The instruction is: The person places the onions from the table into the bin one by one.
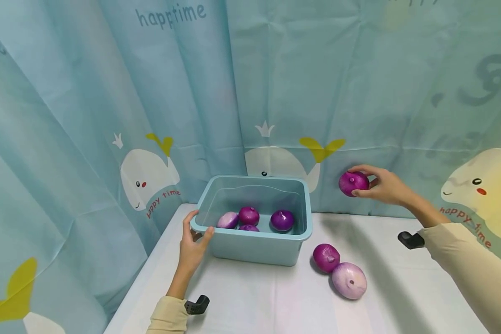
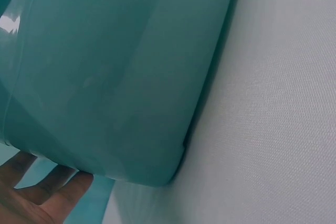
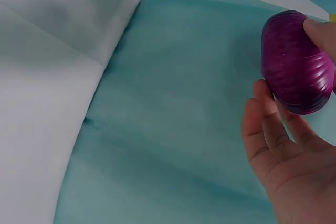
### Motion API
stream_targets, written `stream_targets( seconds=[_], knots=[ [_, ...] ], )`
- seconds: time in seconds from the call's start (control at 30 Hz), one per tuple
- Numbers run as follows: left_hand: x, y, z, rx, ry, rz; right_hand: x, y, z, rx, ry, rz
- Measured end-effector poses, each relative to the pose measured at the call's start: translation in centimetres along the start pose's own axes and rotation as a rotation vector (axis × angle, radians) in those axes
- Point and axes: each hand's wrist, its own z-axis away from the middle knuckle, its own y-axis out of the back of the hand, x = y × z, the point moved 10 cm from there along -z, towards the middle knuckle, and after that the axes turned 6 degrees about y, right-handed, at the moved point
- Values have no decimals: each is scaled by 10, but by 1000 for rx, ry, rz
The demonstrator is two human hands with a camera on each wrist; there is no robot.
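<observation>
My right hand [image 1: 380, 185] holds a dark purple onion [image 1: 353, 183] in its fingertips, up in the air to the right of the light blue tub [image 1: 254, 250]; the right wrist view shows the same onion [image 3: 295, 62] pinched between fingers and thumb. My left hand [image 1: 194, 241] grips the tub's near left corner, thumb on the rim; in the left wrist view its fingers [image 2: 44, 192] lie under the tub wall [image 2: 115, 72]. Several purple onions [image 1: 248, 215] lie inside the tub. On the table right of it sit a dark purple onion [image 1: 326, 257] and a pale one [image 1: 349, 280].
A white tablecloth [image 1: 275, 301] covers the table, whose left edge falls away near my left forearm. A blue whale-print curtain [image 1: 275, 93] hangs close behind the tub and around the left side.
</observation>
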Motion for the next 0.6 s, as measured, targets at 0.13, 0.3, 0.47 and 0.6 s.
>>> stream_targets(
  seconds=[0.13,0.3,0.47,0.6],
  knots=[
    [1,0,0,-3,-7,3,1,6,1,10,-14,22],
    [1,0,1,-2,-3,1,3,7,1,-1,-32,29],
    [0,0,0,-3,-4,4,0,4,0,-14,-42,29],
    [0,-1,0,-4,-3,7,-10,-3,-6,-34,-36,16]
  ],
)
